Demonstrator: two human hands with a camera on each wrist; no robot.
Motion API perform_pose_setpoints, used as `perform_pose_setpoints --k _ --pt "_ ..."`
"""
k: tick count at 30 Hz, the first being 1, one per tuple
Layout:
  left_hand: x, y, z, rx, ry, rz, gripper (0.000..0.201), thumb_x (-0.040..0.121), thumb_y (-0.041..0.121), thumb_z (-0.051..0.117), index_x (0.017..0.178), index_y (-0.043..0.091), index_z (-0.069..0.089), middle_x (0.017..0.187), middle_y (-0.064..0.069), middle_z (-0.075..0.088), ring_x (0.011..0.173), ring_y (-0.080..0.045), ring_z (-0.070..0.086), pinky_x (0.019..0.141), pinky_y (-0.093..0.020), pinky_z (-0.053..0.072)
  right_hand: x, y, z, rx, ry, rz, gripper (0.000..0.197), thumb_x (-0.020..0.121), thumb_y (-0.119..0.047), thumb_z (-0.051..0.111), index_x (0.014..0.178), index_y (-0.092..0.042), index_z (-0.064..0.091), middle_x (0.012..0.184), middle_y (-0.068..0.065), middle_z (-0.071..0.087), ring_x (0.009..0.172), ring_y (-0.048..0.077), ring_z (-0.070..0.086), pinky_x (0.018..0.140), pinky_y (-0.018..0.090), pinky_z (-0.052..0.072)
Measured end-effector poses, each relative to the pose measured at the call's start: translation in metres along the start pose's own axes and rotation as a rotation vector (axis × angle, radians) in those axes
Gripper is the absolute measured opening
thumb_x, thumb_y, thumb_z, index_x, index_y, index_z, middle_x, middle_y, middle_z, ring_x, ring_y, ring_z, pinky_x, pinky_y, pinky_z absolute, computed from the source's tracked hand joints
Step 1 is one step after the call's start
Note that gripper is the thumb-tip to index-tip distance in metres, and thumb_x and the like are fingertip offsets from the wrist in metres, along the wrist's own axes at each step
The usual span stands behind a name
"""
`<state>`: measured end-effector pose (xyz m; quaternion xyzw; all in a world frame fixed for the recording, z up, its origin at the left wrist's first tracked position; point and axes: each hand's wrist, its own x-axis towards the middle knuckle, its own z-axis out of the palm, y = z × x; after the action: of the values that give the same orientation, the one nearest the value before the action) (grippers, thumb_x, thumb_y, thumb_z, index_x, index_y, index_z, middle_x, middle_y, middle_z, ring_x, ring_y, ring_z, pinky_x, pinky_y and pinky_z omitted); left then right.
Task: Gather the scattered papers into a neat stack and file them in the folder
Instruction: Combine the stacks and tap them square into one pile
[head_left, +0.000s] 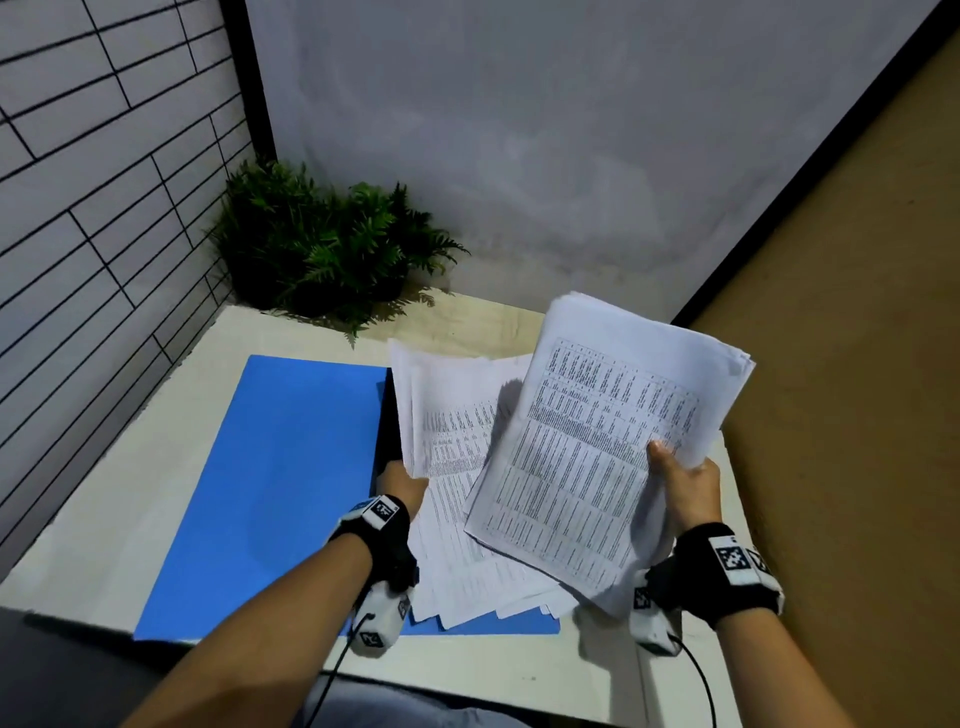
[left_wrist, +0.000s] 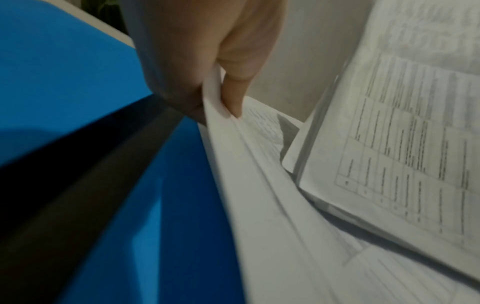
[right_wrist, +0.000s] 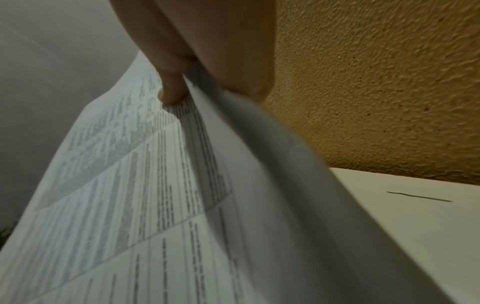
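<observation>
Right hand (head_left: 685, 483) grips a sheaf (head_left: 608, 441) of printed papers by its right edge, thumb on top, holding it tilted above the table (head_left: 130, 478). Left hand (head_left: 402, 480) pinches the left edge of the loose pile (head_left: 457, 499), lifting it. That pile lies on the right half of the open blue folder (head_left: 280, 478). A fern (head_left: 322, 244) stands in the far corner.

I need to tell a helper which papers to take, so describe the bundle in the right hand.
Above the white table's right side, the right hand holds a lifted sheaf of printed tables. Unlike the loose papers on the blue folder, it is clear of the table.
</observation>
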<state>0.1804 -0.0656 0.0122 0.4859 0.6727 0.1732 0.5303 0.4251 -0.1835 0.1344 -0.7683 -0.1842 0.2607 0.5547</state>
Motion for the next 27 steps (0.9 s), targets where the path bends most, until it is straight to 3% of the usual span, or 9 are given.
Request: perform_pose_setpoints --k 3,4,6,10,13,18,22,27 --pt "0.001 0.013 -0.018 -0.024 0.051 0.156 0.019 0.088 0.010 0.052 0.103 0.000 0.059 0.092 -0.023 0.061 0.084 -0.034 0.058 0.070 -0.033 0.043 0.007 0.002 -0.007 -0.031 0.005 -0.005 0.033 0.087 -0.010 0.058 0.115 0.009 0.054 0.099 0.015 0.058 0.089 0.025 0.055 0.074 0.030 0.043" --pt "0.002 0.018 -0.027 -0.022 0.047 0.203 0.011 0.088 0.011 0.051 0.091 0.004 0.058 0.077 -0.018 0.056 0.073 -0.030 0.053 0.064 -0.031 0.038 0.010 0.004 -0.009 -0.037 0.008 -0.010 0.034 0.087 -0.010 0.058 0.114 0.009 0.055 0.099 0.015 0.058 0.089 0.025 0.055 0.074 0.030 0.043" --pt "0.004 0.025 -0.045 0.068 -0.002 0.258 0.010 0.089 0.012 0.050 0.081 0.006 0.051 0.061 -0.006 0.045 0.066 -0.024 0.043 0.059 -0.029 0.033 0.015 0.008 -0.012 -0.064 0.006 -0.021 0.033 0.087 -0.010 0.058 0.113 0.010 0.055 0.097 0.016 0.058 0.089 0.026 0.055 0.079 0.032 0.041" --pt "0.007 0.040 -0.083 0.221 -0.029 0.292 0.017 0.090 0.012 0.049 0.074 0.007 0.047 0.058 -0.005 0.042 0.059 -0.023 0.042 0.059 -0.030 0.034 0.025 0.020 -0.010 -0.152 -0.027 -0.010 0.017 0.087 -0.015 0.059 0.098 -0.001 0.054 0.076 0.008 0.058 0.088 0.028 0.057 0.081 0.038 0.046" --pt "0.003 0.057 -0.114 0.243 0.013 0.366 0.016 0.090 0.015 0.051 0.077 0.005 0.052 0.060 -0.007 0.045 0.058 -0.023 0.044 0.059 -0.032 0.036 0.032 0.027 -0.011 -0.234 -0.048 -0.014 0.018 0.087 -0.019 0.059 0.095 -0.004 0.055 0.082 0.013 0.060 0.091 0.032 0.060 0.086 0.045 0.049" --pt "-0.012 0.072 -0.146 0.281 0.035 0.417 0.031 0.088 0.013 0.054 0.059 0.013 0.044 0.052 -0.004 0.040 0.047 -0.018 0.037 0.047 -0.025 0.030 0.037 0.030 -0.010 -0.313 -0.068 -0.047 0.020 0.087 -0.014 0.059 0.098 0.003 0.058 0.089 0.017 0.059 0.088 0.028 0.057 0.077 0.036 0.044" --pt "-0.015 0.066 -0.152 0.399 -0.051 0.344 0.026 0.090 0.016 0.053 0.065 0.015 0.045 0.056 -0.004 0.043 0.049 -0.019 0.039 0.047 -0.026 0.031 0.042 0.023 -0.006 -0.398 -0.064 -0.067 0.030 0.087 -0.017 0.058 0.106 0.006 0.059 0.089 0.018 0.059 0.085 0.028 0.056 0.078 0.038 0.045" --pt "-0.013 0.070 -0.161 0.473 -0.014 0.312 0.027 0.088 0.018 0.050 0.062 0.012 0.043 0.058 -0.009 0.044 0.050 -0.021 0.040 0.051 -0.028 0.032 0.045 0.008 0.005 -0.409 -0.085 -0.103 0.027 0.087 -0.018 0.057 0.103 0.004 0.059 0.088 0.019 0.060 0.081 0.028 0.057 0.074 0.034 0.043"
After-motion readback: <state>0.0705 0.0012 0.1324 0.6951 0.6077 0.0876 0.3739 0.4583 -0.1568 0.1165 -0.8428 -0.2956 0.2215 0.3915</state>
